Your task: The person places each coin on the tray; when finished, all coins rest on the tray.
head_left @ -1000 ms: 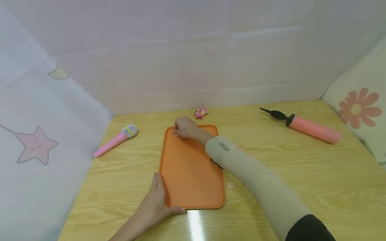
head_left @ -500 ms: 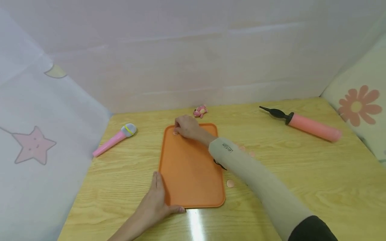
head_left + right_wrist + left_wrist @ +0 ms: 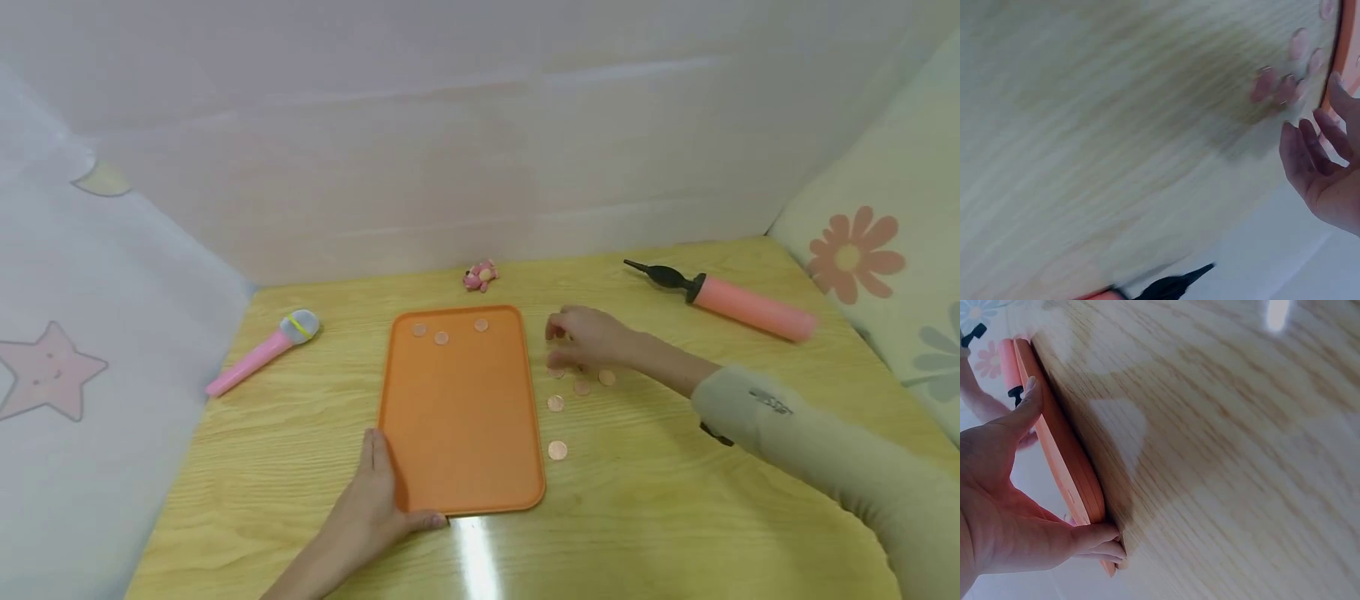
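An orange tray [image 3: 461,417] lies on the wooden table, with three copper-coloured coins [image 3: 441,337] near its far end. My left hand [image 3: 363,508] rests against the tray's near left corner, thumb along the front edge and straight fingers along the left side; the left wrist view shows them touching the rim [image 3: 1063,450]. Right of the tray, my right hand [image 3: 592,337] hovers by several loose coins [image 3: 557,450], fingers loosely bent and parted. The right wrist view shows these fingers [image 3: 1297,156] apart from the coins [image 3: 1265,84], holding nothing visible. One coin is partly hidden under the hand.
A pink toy microphone [image 3: 262,354] lies to the left. Behind the tray sits a small pink animal figurine [image 3: 481,275]. A pink hand pump [image 3: 750,308] with a black nozzle lies at the back right. Cloth walls [image 3: 420,192] border the table.
My right hand has left the tray's far end and moved right, over the loose coins, uncovering the coins on the tray. My left hand stays at the tray's corner. The view has shifted slightly.
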`<state>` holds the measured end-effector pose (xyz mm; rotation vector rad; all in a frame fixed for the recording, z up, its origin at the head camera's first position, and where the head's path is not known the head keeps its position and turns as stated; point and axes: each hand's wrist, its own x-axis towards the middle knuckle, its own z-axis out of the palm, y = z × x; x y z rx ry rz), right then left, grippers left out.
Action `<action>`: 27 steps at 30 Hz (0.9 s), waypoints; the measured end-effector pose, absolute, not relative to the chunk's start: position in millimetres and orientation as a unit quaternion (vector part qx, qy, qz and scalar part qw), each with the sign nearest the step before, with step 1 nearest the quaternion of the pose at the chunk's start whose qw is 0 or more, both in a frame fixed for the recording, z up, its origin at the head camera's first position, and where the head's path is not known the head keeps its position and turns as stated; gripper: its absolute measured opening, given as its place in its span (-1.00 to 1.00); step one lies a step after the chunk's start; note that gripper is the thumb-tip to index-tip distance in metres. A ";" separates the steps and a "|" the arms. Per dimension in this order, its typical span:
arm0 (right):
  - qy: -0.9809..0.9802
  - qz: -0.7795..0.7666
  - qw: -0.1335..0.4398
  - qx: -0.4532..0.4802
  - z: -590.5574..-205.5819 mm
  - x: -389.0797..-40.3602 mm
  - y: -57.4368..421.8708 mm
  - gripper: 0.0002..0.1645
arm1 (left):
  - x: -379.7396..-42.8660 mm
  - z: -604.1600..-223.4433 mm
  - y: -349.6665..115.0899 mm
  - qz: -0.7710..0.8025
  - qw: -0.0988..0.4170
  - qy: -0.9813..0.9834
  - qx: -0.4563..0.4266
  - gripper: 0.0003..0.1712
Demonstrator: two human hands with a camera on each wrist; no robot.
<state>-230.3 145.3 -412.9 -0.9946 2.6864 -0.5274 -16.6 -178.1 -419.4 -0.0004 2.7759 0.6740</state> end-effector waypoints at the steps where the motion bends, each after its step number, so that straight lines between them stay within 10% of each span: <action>1: 0.917 -0.176 0.121 -0.336 -413.9 -227.0 156.8 -0.54 | -16.4 -419.2 -178.1 0.232 0.141 0.963 0.003 0.74; 27: 0.923 -0.199 0.041 -0.326 -440.3 -214.4 221.7 -0.78 | -15.8 -421.6 -182.2 0.224 0.138 0.965 0.018 0.70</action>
